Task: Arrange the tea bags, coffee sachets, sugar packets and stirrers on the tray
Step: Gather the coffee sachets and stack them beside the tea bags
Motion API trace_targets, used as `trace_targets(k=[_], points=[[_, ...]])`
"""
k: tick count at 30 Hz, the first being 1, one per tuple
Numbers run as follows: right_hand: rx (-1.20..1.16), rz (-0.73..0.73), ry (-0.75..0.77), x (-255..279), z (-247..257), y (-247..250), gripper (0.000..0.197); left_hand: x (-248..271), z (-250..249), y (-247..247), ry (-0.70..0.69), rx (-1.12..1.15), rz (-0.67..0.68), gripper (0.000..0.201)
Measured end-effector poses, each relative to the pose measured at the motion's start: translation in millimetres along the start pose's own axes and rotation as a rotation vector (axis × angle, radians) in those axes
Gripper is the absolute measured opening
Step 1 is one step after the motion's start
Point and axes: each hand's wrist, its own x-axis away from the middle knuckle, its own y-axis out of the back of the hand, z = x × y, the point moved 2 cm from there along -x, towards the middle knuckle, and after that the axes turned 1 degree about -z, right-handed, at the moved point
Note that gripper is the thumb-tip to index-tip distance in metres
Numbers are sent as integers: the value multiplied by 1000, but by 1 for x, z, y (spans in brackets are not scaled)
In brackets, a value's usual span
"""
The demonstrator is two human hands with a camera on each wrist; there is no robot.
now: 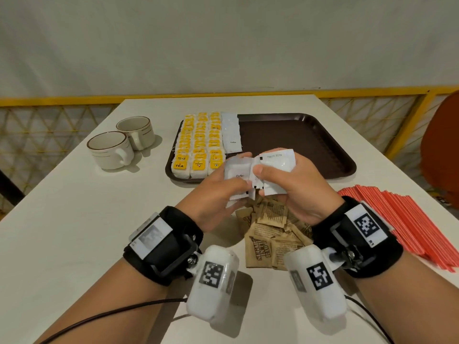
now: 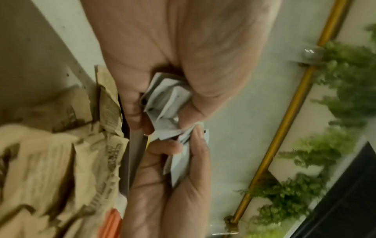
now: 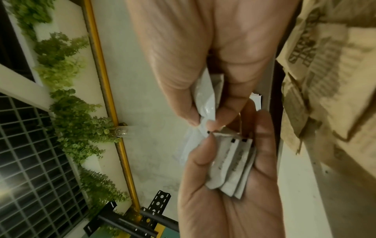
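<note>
Both hands met above the sugar packets, each clenched on white coffee sachets. The left hand gripped a fanned stack between thumb and fingers, at least three by the right wrist view, long axes running along the fingers. The right hand pinched one sachet between thumb and forefinger, its long edge pointing up and away past the fingertips. Beyond the fingers lay the brown tray: three columns of yellow tea bags filled its left side, a short column of sachets just beside them. Red stirrers lay right of the right wrist; two cups stood left of the tray.
</note>
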Motion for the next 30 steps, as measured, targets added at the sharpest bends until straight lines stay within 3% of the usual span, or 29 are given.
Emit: trace_targets(k=[6,10,15,19,24,27,30], points=[[5,101,-98,1,-2,-3,31,6,0,-4,-1,2,55,44],[-94,90,-164,-2,-2,0,31,5,-2,-2,28,103,-51,19],[-114,46,-130,-4,-2,7,44,3,-4,8,143,369,-85,37],[-52,-6,-115,-5,-2,10,57,4,-8,10,173,514,-101,36],[-105,-13,-104,-5,-3,11,36,3,-5,12,192,507,-182,29],[-93,-17,-106,-6,-3,12,34,2,-3,14,208,482,-212,20],[-53,-33,-100,-6,-3,12,32,1,-3,13,216,471,-166,36]])
